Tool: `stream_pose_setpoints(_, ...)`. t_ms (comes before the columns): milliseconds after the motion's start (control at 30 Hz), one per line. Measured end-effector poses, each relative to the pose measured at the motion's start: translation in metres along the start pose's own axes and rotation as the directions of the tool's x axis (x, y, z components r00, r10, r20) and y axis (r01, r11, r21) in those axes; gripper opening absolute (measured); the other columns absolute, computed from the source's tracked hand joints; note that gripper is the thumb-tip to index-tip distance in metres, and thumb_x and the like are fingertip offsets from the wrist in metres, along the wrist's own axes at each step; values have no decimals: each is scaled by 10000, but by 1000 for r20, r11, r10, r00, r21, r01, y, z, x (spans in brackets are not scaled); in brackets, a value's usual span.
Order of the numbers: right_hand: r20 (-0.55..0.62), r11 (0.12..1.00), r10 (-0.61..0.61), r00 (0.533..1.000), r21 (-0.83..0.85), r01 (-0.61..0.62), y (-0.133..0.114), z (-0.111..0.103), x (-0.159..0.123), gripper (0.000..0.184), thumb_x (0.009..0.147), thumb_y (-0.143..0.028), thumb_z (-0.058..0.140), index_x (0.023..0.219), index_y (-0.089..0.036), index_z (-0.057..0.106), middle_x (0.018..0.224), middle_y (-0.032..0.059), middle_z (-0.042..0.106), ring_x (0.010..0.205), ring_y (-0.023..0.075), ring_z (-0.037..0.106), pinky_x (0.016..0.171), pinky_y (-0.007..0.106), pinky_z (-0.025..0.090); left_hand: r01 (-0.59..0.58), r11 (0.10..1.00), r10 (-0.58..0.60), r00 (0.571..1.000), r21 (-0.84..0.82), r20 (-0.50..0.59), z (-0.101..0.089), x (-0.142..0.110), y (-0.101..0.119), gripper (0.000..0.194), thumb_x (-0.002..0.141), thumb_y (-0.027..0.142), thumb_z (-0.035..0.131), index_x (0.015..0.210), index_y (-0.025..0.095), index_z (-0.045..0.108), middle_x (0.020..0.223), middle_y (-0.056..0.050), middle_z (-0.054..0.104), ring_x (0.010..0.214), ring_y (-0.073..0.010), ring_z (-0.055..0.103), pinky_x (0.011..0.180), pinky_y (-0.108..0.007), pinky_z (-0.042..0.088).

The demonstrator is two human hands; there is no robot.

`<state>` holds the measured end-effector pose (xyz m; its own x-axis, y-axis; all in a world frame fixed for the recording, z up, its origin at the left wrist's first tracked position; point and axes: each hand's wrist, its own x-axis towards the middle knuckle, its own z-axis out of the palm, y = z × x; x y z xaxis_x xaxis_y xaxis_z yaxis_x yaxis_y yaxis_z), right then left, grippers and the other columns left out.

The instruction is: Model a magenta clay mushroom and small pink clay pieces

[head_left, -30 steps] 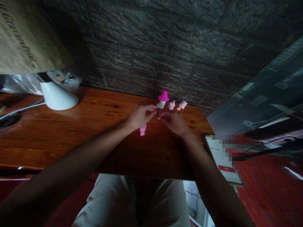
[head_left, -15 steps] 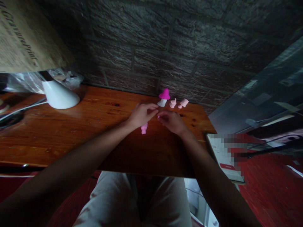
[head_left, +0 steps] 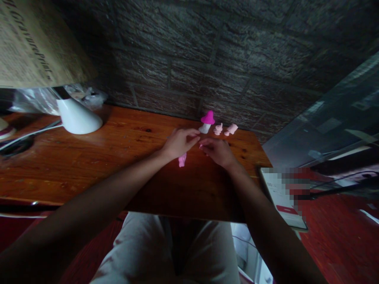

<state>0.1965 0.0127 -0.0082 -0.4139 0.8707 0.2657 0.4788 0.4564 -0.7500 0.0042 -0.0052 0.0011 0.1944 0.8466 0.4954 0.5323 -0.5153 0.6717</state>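
Observation:
Above the middle of the table is my left hand, its thumb and fingers slightly apart with nothing visible between them. My right hand faces it and pinches a small pink piece, too small to name exactly. Partly behind my left wrist, a pink figurine shows on the table. Just beyond my fingertips stands a toy mushroom with a bright pink cap and white stem. To its right are two pale pink figurines, a smaller one and a larger one.
The wooden table meets a dark brick wall. At the left stands a lamp with a white base and a printed paper shade, beside a cable and clear plastic. A flat white-and-red item lies at the right edge.
The whole view has shifted slightly, so things appear a little further right. Both hands keep nearly the same pose, and the right still pinches the small pink piece.

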Motion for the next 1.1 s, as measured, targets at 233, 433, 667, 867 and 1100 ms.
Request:
stream_pose_setpoints(233,23,999,20,1000,30,-21,1,-1,-1,144,796,-173,677,891,-251,752,793,1,748,530,133,628,595,302,499,10,1000,-10,1000,10,11,1,-1,-2,223,884,223,634,1083,178,725,1014,-78,778,924,-193,733,877,-331,559)
stream_pose_setpoints(433,47,1000,8,999,-9,-7,0,-2,-1,250,791,-131,679,1015,-229,731,883,19,757,576,132,656,672,322,536,9,1000,-9,1000,7,10,1,-1,-1,231,883,216,632,1088,159,723,1018,-84,778,922,-192,736,886,-317,552)
stream_pose_setpoints(667,93,1000,2,996,28,-5,8,1,1,295,834,-125,629,1117,-188,679,979,47,750,601,112,665,637,271,552,11,1000,-11,1000,24,17,0,-1,0,232,889,219,616,1091,171,719,1027,-69,781,931,-178,736,909,-314,544)
stream_pose_setpoints(867,82,1000,18,996,-7,-18,8,1,1,275,841,-129,638,1104,-187,693,920,36,758,527,102,645,605,261,555,22,1000,-22,1000,20,20,-1,0,0,247,895,224,605,1108,160,713,1044,-79,777,937,-180,733,912,-315,540)
stream_pose_setpoints(1100,84,996,64,994,62,-69,10,2,2,251,844,-142,664,1090,-181,699,967,58,768,528,98,646,544,240,549,96,991,-101,994,93,52,-2,1,-6,277,891,262,613,1135,154,690,1079,-96,767,999,-209,719,911,-339,531)
